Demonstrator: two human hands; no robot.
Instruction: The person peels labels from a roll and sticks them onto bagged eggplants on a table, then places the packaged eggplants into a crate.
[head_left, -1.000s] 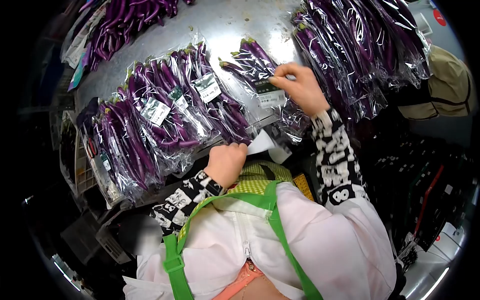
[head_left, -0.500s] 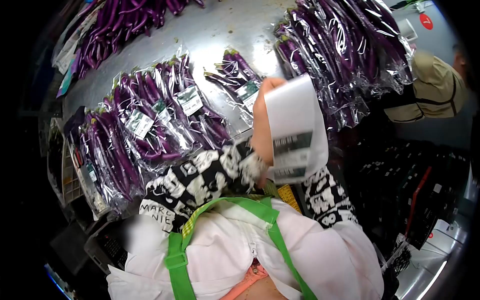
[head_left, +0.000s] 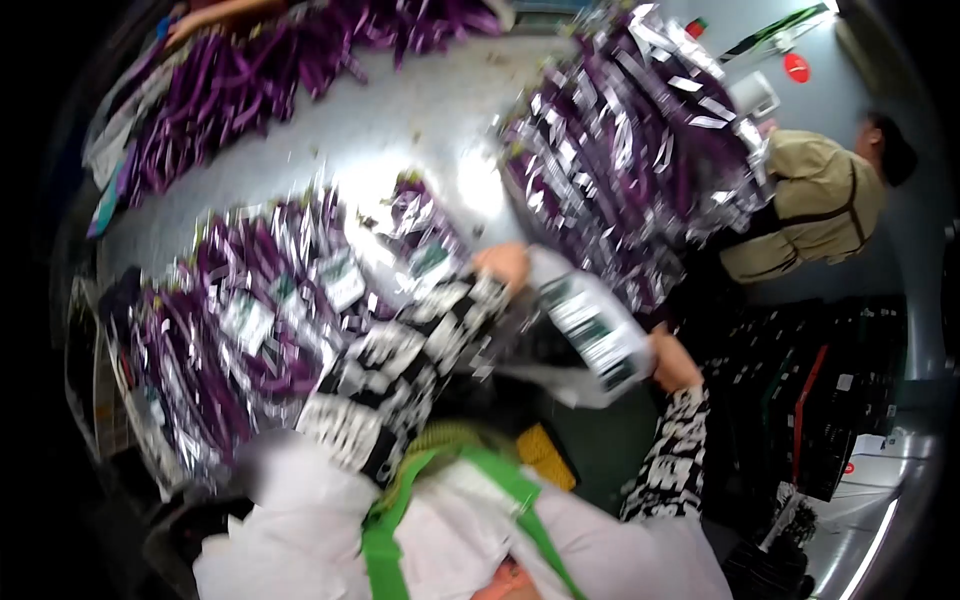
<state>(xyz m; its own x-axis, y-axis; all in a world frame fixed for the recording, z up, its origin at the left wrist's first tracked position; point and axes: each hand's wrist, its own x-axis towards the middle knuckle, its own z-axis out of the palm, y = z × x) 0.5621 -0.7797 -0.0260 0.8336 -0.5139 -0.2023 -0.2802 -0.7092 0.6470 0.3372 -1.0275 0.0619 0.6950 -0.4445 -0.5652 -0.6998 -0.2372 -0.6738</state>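
Running left to right, gleaming under bright light, and carrying eggplants: looking across a metal table [head_left: 400, 130]. On its left side, seeing a row of bagged eggplants [head_left: 265, 300] lying close together with white-and-green labels on several bags. Toward the far left, showing loose eggplants [head_left: 290, 70] in a long heap, beside a bare forearm [head_left: 225, 14] of another person. On the right of the table, piling up more packed eggplants [head_left: 630, 150] in shiny film.

At the near side, holding a label strip [head_left: 590, 330] in the air between both hands, printed in green and white. With the left hand [head_left: 503, 265], closing bunched fingers narrowly on its upper left end, blurring with motion. With the right hand [head_left: 677, 362], touching its right edge; being unable to tell how far those fingers are closing, half hidden behind the strip. Wearing black-and-white patterned sleeves [head_left: 400, 370] and green straps [head_left: 390, 540].

To the right, showing a person in beige [head_left: 815, 205] beyond dark crates [head_left: 770, 400].
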